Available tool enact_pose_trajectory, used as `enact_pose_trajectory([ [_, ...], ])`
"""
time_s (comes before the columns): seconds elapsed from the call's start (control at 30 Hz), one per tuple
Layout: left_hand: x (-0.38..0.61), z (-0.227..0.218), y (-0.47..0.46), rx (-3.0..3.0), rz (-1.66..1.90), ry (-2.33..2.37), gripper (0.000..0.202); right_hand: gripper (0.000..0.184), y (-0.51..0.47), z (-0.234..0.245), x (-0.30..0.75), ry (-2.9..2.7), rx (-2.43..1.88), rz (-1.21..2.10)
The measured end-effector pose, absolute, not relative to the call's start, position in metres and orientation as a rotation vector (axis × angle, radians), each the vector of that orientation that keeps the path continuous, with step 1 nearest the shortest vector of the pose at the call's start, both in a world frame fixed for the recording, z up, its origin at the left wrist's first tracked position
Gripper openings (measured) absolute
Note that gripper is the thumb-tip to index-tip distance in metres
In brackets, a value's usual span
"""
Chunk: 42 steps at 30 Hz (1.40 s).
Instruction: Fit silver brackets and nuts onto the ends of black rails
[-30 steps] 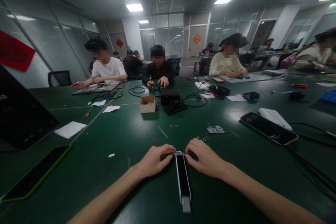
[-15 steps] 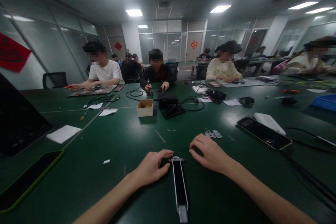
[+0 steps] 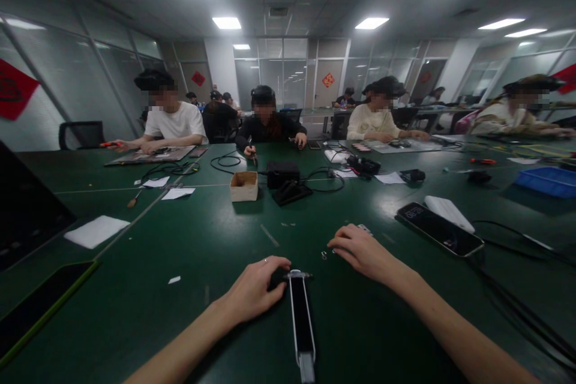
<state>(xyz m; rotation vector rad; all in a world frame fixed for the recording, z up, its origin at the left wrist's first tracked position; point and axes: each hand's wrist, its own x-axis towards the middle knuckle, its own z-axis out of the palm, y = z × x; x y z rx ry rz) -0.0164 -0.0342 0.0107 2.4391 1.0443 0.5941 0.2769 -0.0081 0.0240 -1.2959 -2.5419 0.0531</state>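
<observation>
A long black strip-shaped piece with a silver frame (image 3: 302, 318) lies on the green table in front of me, a thin crossbar at its far end. My left hand (image 3: 256, 288) rests at its left side, thumb and fingers apart, fingertips close to the crossbar; whether they touch it I cannot tell. A small shiny bit shows on its upper edge. To the right of the piece, my right hand (image 3: 366, 253) is open, fingers stretched down to the table. Small metal bits (image 3: 324, 255) lie by its fingertips. Metal plates (image 3: 365, 229) are partly hidden behind it.
A phone (image 3: 438, 229) and a white block (image 3: 449, 213) lie right, with cables. Ahead stand an open cardboard box (image 3: 243, 187) and a black box (image 3: 282, 174). A green-edged phone (image 3: 42, 306) lies left. Several people work across the table.
My right hand has moved over the metal plates, its fingers straighter, and small metal bits now show by its fingertips. The left hand stays by the framed piece. The view has shifted slightly.
</observation>
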Motion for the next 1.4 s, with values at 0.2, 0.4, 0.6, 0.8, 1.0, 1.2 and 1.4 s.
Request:
enact_pose_trajectory([
  [0.2, -0.016, 0.008, -0.033, 2.441, 0.618, 1.042, 0.034, 0.018, -0.011, 0.018, 0.261, -2.655, -1.224, 0.032],
  [0.4, -0.017, 0.008, -0.033, 2.444, 0.580, 1.046, 0.035, 0.015, -0.015, 0.023, 0.252, -2.691, -1.306, -0.079],
  [0.6, -0.016, 0.013, -0.035, 2.423, 0.581, 1.057, 0.033, 0.012, -0.023, 0.028, 0.240, -2.766, -1.357, -0.368],
  [0.8, -0.016, 0.012, -0.035, 2.414, 0.579, 1.058, 0.034, 0.009, -0.025, 0.025, 0.221, -2.741, -1.448, -0.551],
  [1.0, -0.017, 0.014, -0.040, 2.447, 0.653, 1.040, 0.036, 0.007, -0.021, 0.017, 0.227, -2.622, -1.457, -0.486],
  [1.2, -0.016, 0.005, -0.042, 2.698, 0.954, 1.058, 0.022, 0.014, -0.031, 0.018, 0.223, -2.369, -1.155, -0.195],
  [1.4, -0.006, -0.001, -0.044, 2.928, 1.305, 0.779, 0.007, 0.017, -0.057, 0.015, 0.189, -2.300, -0.762, 0.014],
])
